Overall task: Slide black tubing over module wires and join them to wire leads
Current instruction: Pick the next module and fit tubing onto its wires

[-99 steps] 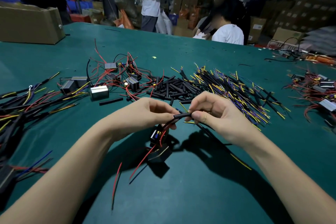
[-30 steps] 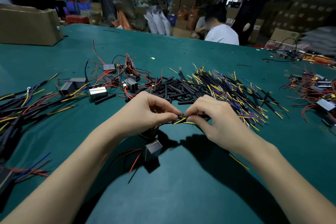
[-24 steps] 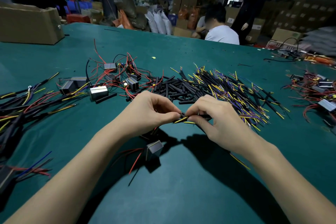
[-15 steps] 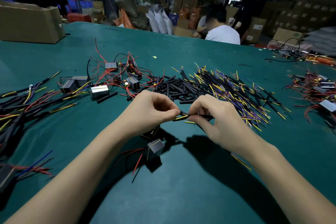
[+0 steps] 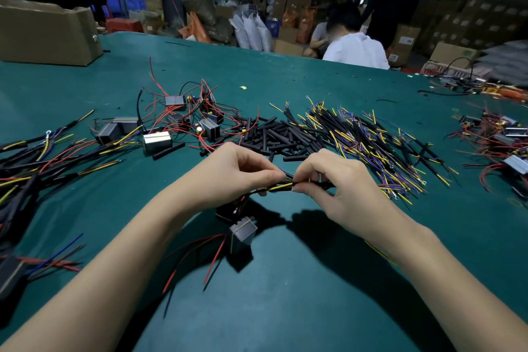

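little has shifted — left hand (image 5: 228, 177) and right hand (image 5: 340, 188) still pinch the thin yellow-and-black wire lead (image 5: 281, 186); boxy grey module (image 5: 243, 234) dangles at 6 o'clock.

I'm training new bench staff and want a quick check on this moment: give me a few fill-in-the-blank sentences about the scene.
1. Both hands pinch a wire whose bared stretch between them is ____ in colour.
2. The module below the left hand and right hand trails wires that are black and ____.
3. The table has a ____ covering.
4. The loose tubing pieces piled beyond the hands are ____.

Missing words: yellow; red; green; black
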A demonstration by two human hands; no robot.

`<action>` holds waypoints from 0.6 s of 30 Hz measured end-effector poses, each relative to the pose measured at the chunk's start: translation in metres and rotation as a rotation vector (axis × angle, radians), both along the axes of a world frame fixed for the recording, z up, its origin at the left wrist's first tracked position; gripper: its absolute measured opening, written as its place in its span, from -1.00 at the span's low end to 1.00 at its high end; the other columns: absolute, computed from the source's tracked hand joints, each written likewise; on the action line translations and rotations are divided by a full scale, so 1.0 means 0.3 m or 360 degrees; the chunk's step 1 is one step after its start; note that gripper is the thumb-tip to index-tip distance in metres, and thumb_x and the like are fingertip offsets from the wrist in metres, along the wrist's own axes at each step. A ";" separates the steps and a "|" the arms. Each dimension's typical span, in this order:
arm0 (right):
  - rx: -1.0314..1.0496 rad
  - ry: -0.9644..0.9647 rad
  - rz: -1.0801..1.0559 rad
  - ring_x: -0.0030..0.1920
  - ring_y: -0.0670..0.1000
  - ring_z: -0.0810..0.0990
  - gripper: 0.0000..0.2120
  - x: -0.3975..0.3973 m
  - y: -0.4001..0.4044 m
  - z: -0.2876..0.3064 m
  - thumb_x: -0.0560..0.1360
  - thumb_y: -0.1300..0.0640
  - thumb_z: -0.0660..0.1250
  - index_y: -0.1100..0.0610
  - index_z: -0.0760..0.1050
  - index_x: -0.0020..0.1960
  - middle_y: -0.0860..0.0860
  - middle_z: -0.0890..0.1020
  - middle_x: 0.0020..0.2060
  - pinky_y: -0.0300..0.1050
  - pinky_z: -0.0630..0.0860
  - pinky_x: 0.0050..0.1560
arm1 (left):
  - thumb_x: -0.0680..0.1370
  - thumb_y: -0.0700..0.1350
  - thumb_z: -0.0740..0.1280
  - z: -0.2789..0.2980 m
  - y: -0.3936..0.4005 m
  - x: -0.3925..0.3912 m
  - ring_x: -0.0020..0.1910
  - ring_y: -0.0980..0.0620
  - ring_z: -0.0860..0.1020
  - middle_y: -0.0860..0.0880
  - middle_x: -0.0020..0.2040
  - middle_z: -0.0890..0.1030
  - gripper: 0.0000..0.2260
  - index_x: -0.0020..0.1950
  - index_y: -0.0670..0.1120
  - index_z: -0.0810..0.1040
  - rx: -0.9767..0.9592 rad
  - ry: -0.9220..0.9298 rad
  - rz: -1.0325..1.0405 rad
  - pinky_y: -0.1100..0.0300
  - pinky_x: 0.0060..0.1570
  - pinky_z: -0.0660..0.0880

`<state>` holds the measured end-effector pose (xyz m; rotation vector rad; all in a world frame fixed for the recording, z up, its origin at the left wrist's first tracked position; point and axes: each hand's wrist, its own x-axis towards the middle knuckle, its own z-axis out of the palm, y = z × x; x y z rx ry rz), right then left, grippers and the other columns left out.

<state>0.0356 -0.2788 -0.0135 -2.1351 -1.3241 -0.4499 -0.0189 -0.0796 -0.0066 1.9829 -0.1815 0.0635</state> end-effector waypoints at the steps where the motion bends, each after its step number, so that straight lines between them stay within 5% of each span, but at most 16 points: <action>1: -0.0018 -0.0031 -0.0013 -0.23 -0.22 0.38 -0.94 0.003 0.000 -0.001 0.44 0.21 0.41 0.13 0.55 -0.10 -0.31 0.38 -0.28 -0.40 0.31 -0.16 | 0.50 -0.10 0.40 0.003 0.007 0.000 -0.29 0.15 0.54 -0.06 -0.24 0.70 -0.87 -0.07 -0.13 0.70 -0.0002 0.0033 -0.0014 0.33 -0.19 0.46; 6: 0.0008 -0.0060 -0.0059 -0.18 -0.34 0.39 -0.88 0.009 0.000 -0.013 0.44 0.17 0.42 0.12 0.58 -0.03 -0.34 0.41 -0.25 -0.30 0.29 -0.10 | 0.54 -0.11 0.35 0.009 0.021 -0.001 -0.34 0.17 0.52 -0.01 -0.30 0.68 -0.86 -0.11 -0.11 0.69 -0.0008 0.0077 0.0042 0.43 -0.33 0.41; 12: -0.0002 -0.0023 -0.0060 -0.20 -0.14 0.41 -0.88 0.011 0.005 -0.024 0.45 0.20 0.41 0.17 0.61 -0.01 -0.18 0.49 -0.25 -0.15 0.39 -0.09 | 0.52 -0.18 0.39 -0.012 0.014 0.007 -0.44 0.23 0.47 0.07 -0.40 0.62 -0.90 -0.16 -0.07 0.68 -0.0021 0.0029 0.0029 0.46 -0.38 0.37; 18: -0.0108 -0.0072 -0.0154 -0.13 0.01 0.46 -0.90 0.014 0.002 -0.027 0.49 0.17 0.37 0.11 0.63 -0.01 -0.11 0.57 -0.21 -0.05 0.28 -0.10 | 0.55 -0.09 0.35 -0.014 0.012 0.014 -0.31 0.22 0.55 0.04 -0.27 0.69 -0.88 -0.05 -0.07 0.68 -0.0023 -0.0027 0.0069 0.45 -0.24 0.44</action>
